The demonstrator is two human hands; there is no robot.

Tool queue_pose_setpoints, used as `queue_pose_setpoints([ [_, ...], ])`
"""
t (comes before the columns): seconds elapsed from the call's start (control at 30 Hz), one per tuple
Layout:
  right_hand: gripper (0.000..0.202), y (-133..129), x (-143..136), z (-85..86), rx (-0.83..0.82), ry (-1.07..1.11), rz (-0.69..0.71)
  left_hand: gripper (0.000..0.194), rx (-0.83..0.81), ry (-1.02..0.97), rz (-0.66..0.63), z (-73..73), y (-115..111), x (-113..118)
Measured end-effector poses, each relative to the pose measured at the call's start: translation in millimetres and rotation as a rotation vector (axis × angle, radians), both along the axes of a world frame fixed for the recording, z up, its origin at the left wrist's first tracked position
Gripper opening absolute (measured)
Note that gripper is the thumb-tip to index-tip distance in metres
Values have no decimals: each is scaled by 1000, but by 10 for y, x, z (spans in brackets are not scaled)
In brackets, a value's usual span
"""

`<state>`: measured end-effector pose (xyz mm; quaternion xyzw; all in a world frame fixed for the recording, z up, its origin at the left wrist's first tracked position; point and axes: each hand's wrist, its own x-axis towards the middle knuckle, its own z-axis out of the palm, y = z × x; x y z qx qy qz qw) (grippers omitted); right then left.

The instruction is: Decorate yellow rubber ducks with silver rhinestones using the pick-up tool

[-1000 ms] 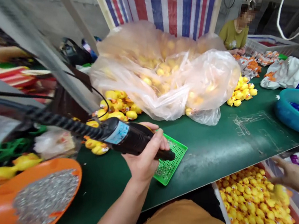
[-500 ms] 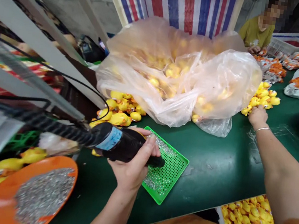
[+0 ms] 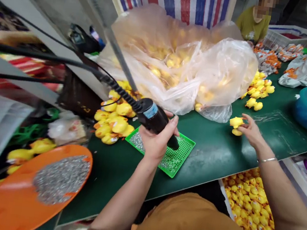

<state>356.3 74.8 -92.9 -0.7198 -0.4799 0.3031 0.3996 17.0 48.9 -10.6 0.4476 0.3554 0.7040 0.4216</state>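
Note:
My left hand (image 3: 157,140) is wrapped round a black electric screwdriver (image 3: 153,117) with a blue label, its tip pointing down over a green perforated tray (image 3: 184,150) that holds small silver screws. To the right, my right hand (image 3: 251,131) holds a yellow rubber duck (image 3: 236,122) just above the green table (image 3: 209,142). More yellow ducks (image 3: 260,86) lie in a pile beyond that hand. Another duck pile (image 3: 117,119) sits left of the tray.
Large clear bags (image 3: 182,73) of ducks fill the table's back. An orange dish (image 3: 14,187) of screws stands at the left, a blue basin (image 3: 305,109) at the right. Below the front edge is a bin of ducks (image 3: 255,205). A person (image 3: 253,24) sits at the back right.
My right hand has come back from the far duck pile with a duck in it. My left hand and the screwdriver have tilted more upright over the tray. The view has shifted.

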Motion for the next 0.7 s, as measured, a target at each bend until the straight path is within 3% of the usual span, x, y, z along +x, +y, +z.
queue_pose_setpoints([
  [0.17,37,-756,-749,29,-66,929,179,23,26,52,22,-40,-76,-73],
  [0.27,34,-1069,-1168,15,-136,1169,170,23,14,91,30,-120,-163,-106],
  [0.47,42,-1194,-1682,-60,-308,1162,73,21,3,105,54,-267,-253,-121],
  [0.57,46,-1081,-1713,-28,-208,1102,13,21,20,75,64,-263,-255,-134],
  [0.7,52,-845,-1512,57,-13,847,-8,22,45,42,77,-186,-260,-163],
])
